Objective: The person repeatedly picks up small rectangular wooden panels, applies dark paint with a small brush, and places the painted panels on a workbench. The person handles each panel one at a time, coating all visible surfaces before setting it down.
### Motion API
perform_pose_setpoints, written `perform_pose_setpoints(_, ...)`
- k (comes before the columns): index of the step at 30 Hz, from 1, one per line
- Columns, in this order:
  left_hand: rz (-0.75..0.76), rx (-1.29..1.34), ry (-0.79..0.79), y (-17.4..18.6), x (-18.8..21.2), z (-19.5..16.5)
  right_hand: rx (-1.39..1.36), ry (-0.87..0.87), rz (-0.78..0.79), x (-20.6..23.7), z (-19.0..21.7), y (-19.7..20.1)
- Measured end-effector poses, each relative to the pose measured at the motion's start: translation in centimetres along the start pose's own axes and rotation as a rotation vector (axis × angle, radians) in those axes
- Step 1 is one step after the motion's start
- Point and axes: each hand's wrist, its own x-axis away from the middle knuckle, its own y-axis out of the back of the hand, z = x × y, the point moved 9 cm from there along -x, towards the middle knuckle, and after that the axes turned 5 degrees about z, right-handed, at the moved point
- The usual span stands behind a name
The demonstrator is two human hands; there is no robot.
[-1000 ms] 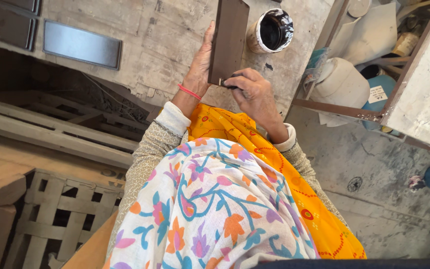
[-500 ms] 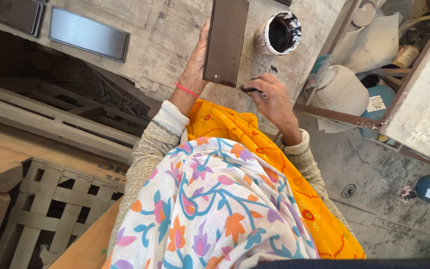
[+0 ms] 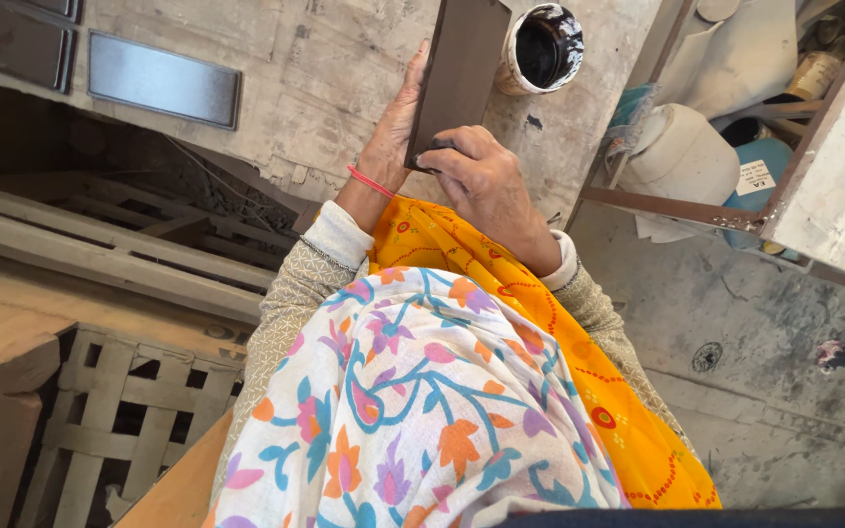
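Observation:
My left hand (image 3: 393,127), with a red thread at the wrist, grips a dark brown rectangular panel (image 3: 462,59) by its left edge and holds it upright over a worn grey worktop (image 3: 325,88). Curled against the panel's lower end, my right hand (image 3: 486,181) pinches a small dark applicator (image 3: 439,147) against the surface; I cannot tell what kind it is. An open can of dark liquid (image 3: 540,49) stands on the worktop just right of the panel. A floral cloth and an orange garment cover my arms and lap.
Two flat dark panels (image 3: 163,78) (image 3: 12,39) lie on the worktop at the left. A wooden slatted crate (image 3: 110,430) sits below left. To the right, a rusty metal frame (image 3: 677,205) holds a white container (image 3: 687,156) and a blue one (image 3: 765,166).
My right hand, which had drawn away from the panel half a second ago, is back against its lower end. My left hand keeps its hold on the panel.

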Motion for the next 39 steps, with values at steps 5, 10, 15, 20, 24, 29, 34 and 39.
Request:
perform_pose_setpoints(5, 0.087, 0.083, 0.07, -0.2, 0.6, -0.8, 0.137, -0.091, 0.028, 2.1, -2.8, 0.8)
perform_pose_setpoints(10, -0.007, 0.033, 0.042, -0.2, 1.5, -1.3, 0.139, -0.156, -0.061, 4.2, -3.8, 3.3)
perform_pose_setpoints(15, 0.081, 0.041, 0.023, -2.3, 2.1, -1.2, 0.062, -0.072, -0.005, 3.8, -0.8, 2.2)
perform_pose_setpoints(20, 0.032, -0.14, -0.058, -1.6, 3.6, -1.7, 0.128, 0.016, -0.001, 2.5, -2.0, 1.9)
perform_pose_setpoints(24, 0.035, -0.02, 0.065, -0.7, 4.0, -0.6, 0.284, 0.018, -0.065, 0.3, -6.7, 3.9)
perform_pose_setpoints(29, -0.057, 0.017, 0.103, 0.5, 5.3, -0.5, 0.427, -0.04, -0.272, -2.6, -10.4, 9.1)
perform_pose_setpoints(34, 0.002, 0.099, 0.099, -2.5, 6.2, -2.3, 0.207, -0.13, -0.384, -2.1, -10.9, 11.5)
perform_pose_setpoints(39, 0.068, 0.049, 0.034, -4.4, 5.2, -5.9, 0.037, -0.178, -0.305, -0.8, -12.6, 6.8)
